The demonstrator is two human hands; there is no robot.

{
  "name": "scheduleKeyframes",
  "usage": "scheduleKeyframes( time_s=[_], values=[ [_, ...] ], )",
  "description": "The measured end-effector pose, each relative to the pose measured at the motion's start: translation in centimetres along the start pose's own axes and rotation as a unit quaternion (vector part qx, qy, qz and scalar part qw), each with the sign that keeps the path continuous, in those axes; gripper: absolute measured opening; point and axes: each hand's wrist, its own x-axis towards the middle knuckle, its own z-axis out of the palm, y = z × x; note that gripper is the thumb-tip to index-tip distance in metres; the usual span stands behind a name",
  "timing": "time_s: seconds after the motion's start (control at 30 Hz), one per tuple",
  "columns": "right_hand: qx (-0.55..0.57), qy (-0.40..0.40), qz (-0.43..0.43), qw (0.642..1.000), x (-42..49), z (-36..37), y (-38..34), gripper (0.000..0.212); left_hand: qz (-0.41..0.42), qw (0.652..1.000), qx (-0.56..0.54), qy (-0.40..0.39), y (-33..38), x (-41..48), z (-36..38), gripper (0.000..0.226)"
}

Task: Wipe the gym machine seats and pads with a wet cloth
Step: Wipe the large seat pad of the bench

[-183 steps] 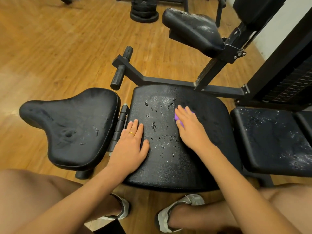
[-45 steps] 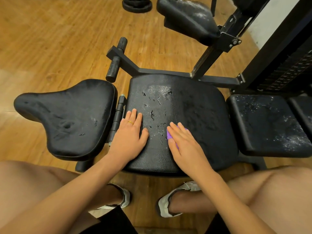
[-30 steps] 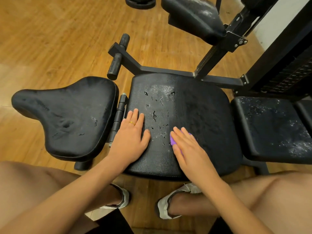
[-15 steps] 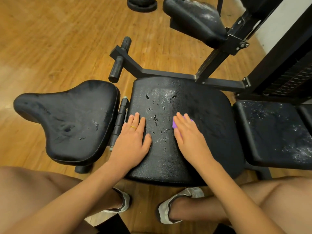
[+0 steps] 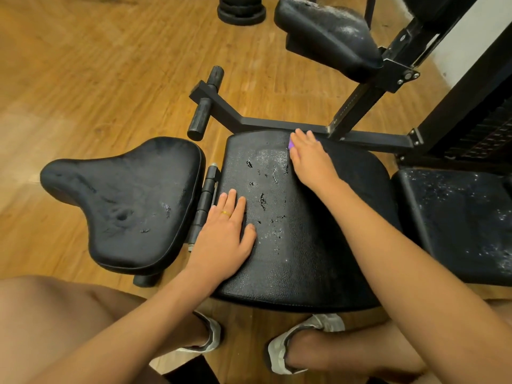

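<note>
A black, cracked middle seat pad point(image 5: 299, 245) lies in front of me. My right hand point(image 5: 311, 159) presses a purple cloth point(image 5: 291, 144) flat against the pad's far edge; only a sliver of cloth shows beside the fingers. My left hand point(image 5: 224, 236) rests flat on the pad's left part, fingers straight, a ring on one finger. A saddle-shaped seat point(image 5: 124, 200) lies to the left. A speckled pad point(image 5: 457, 223) lies to the right. A raised pad point(image 5: 327, 34) stands at the back.
The black machine frame point(image 5: 277, 123) with a roller handle point(image 5: 205, 106) runs behind the middle pad. A weight stack point(image 5: 482, 134) stands at the right. Weight plates point(image 5: 241, 9) sit on the wooden floor at the back. My knees and shoes are below the pad.
My right hand has slid the cloth from the pad's near middle away to its far edge. My left hand has stayed in place on the pad.
</note>
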Motion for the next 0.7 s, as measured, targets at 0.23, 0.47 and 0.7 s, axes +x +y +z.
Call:
scheduleKeyframes(
  time_s=[0.23,0.47,0.7],
  values=[
    [0.038,-0.004,-0.025,0.999,-8.6,0.9,-0.4,0.036,0.002,1.000,0.007,0.003,0.0,0.0,0.0,0.078],
    [0.055,-0.026,-0.019,0.998,-15.0,1.2,-0.5,0.042,0.008,1.000,0.007,0.013,-0.5,0.3,0.5,0.075],
    [0.035,0.009,0.019,0.999,-1.6,0.7,0.4,0.040,0.004,1.000,-0.011,0.003,-0.2,0.3,0.5,0.079]
  ],
)
